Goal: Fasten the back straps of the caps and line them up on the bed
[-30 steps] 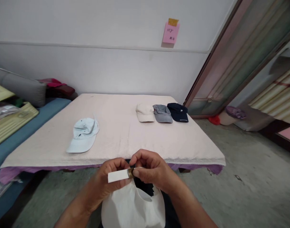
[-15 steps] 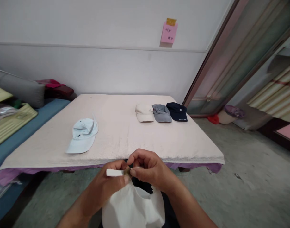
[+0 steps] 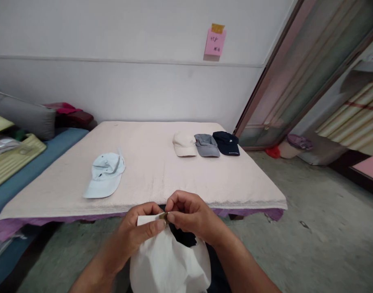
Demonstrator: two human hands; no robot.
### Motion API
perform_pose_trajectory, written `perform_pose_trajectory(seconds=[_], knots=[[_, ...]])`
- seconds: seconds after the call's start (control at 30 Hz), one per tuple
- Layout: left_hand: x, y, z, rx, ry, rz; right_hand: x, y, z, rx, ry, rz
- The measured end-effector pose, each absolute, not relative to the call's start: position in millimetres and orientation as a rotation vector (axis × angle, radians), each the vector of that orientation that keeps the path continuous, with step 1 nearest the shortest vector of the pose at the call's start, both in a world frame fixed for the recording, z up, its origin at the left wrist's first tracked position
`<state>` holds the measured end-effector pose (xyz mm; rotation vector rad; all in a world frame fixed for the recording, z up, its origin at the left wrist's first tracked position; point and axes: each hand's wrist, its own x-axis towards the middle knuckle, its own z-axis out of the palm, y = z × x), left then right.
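Note:
At the bottom middle of the head view, a white cap (image 3: 171, 264) is held with its back opening toward the table. Its white strap (image 3: 145, 220) runs through a small brass-coloured buckle (image 3: 163, 216). My left hand (image 3: 142, 228) is closed on the strap, its thumb lying over the band beside the buckle. Thumb and fingertips of my right hand (image 3: 190, 213) pinch the buckle's right side. The fingers behind the strap are partly hidden.
On the cloth-covered table (image 3: 143, 183) lie a pale blue cap (image 3: 105, 175) at left and a beige cap (image 3: 184, 144), a grey cap (image 3: 207, 145) and a navy cap (image 3: 226, 143) at right. A blue bed surface (image 3: 62, 140) adjoins the left side.
My left thumb has moved up from below the strap onto it, covering part of the loose end. My right hand keeps its pinch at the buckle. The view has shifted slightly.

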<state>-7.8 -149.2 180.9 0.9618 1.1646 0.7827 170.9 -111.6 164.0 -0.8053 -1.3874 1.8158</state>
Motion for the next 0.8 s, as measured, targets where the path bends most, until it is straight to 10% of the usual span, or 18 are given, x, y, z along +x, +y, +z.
perform_pose_trajectory(seconds=[0.8], knots=[[-15,-151,169,0.799,1.019,0.806,168,-118,167,-0.744,-1.255,1.871]])
